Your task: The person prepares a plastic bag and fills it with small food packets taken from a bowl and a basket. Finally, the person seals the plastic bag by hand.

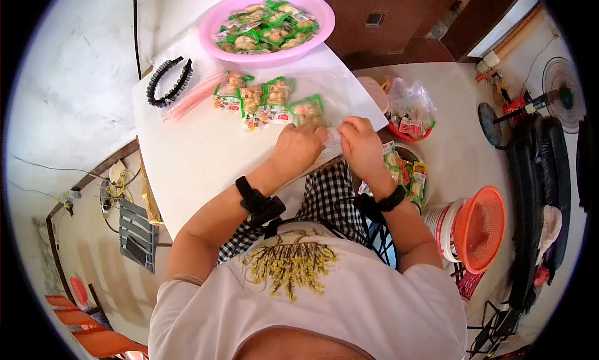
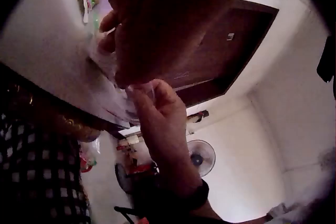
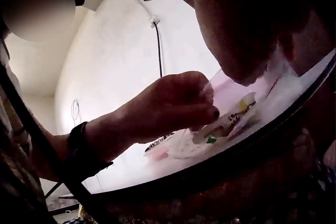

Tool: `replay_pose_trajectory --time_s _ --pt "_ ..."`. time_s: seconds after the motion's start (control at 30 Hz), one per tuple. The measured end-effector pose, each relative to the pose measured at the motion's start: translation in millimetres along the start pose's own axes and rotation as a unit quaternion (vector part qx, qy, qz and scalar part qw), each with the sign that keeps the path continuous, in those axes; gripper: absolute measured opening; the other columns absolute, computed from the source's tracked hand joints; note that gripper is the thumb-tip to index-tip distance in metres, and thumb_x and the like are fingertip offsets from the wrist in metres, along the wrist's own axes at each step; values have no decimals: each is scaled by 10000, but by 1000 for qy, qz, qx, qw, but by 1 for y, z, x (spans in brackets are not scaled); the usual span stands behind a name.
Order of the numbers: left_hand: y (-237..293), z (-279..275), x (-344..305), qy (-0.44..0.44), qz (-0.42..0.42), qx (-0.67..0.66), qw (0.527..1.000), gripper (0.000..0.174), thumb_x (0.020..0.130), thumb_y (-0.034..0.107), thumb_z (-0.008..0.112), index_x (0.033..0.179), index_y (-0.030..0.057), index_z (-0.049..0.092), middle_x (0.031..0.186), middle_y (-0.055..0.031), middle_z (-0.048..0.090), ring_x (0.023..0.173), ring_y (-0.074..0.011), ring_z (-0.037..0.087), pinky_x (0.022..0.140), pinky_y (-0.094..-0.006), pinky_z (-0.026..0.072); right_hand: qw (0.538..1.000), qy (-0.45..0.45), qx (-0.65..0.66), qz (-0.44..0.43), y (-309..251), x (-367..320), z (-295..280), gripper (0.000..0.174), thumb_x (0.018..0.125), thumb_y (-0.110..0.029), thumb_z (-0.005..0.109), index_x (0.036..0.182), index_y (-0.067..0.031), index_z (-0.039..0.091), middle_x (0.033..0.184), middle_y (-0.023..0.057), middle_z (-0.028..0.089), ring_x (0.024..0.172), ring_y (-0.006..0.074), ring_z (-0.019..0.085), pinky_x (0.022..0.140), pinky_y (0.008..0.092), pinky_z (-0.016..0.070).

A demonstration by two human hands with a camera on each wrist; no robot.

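Note:
A clear plastic bag (image 1: pixel 332 149) is pinched at the front edge of the white table (image 1: pixel 187 185) by my left hand (image 1: pixel 299 146) and my right hand (image 1: pixel 360 146), which are close together. Just beyond the left fingers lies a green-edged snack packet (image 1: pixel 308 110), seen under clear film. Several similar packets (image 1: pixel 252 99) lie in a row to its left. The left wrist view shows the thin film (image 2: pixel 128 106) reaching the right fingertips. Curled fingers and thumb of the left hand (image 3: pixel 168 103) show in the right wrist view.
A pink basin (image 1: pixel 215 38) full of packets stands at the table's back. Pink plastic strips (image 1: pixel 190 104) and a black beaded loop (image 1: pixel 156 88) lie to the left. Right of the table are a red basket (image 1: pixel 417 134) of bags, more packets (image 1: pixel 417 179) and an orange colander (image 1: pixel 480 229).

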State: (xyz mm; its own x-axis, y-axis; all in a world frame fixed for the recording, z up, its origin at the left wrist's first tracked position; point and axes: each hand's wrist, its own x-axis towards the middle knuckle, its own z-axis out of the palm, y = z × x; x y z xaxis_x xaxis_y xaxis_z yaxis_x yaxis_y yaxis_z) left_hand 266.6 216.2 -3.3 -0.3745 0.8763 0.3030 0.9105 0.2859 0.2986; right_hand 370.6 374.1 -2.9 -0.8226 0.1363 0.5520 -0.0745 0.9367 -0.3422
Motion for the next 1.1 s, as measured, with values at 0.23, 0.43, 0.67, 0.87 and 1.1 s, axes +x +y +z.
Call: replay_pose_trajectory --time_s 0.23,0.43,0.67,0.87,1.1 --pt "5 0 6 7 12 39 999 241 739 186 675 911 74 549 924 -104 610 864 -281 614 733 -421 451 998 2 43 53 4 -6 8 140 769 -76 635 908 -64 629 900 105 586 885 306 582 722 395 500" --pt "-4 17 23 25 40 109 993 163 760 147 608 904 93 552 828 -90 604 803 -260 628 688 -390 473 997 -5 70 12 7 -3 3 104 782 -64 636 883 -52 615 845 110 579 823 320 571 712 392 482" --pt "-11 13 26 70 6 24 997 152 739 128 612 863 74 543 775 -101 589 717 -297 628 640 -405 495 991 -10 0 -131 -17 -3 -8 133 727 -92 615 848 -36 612 889 93 581 883 288 570 754 368 485" --pt "-20 10 28 58 -4 60 997 130 715 95 610 828 67 552 783 -108 589 698 -317 630 625 -426 498 986 -79 9 -145 -25 -15 44 128 714 -88 567 813 -18 609 887 113 593 857 288 569 753 374 485" --pt "-34 11 43 57 -25 90 994 133 719 80 598 848 75 563 788 -108 608 711 -297 644 595 -398 498 984 -119 13 -129 -18 1 52 126 705 -69 557 808 -13 602 860 113 591 845 292 566 765 388 474"
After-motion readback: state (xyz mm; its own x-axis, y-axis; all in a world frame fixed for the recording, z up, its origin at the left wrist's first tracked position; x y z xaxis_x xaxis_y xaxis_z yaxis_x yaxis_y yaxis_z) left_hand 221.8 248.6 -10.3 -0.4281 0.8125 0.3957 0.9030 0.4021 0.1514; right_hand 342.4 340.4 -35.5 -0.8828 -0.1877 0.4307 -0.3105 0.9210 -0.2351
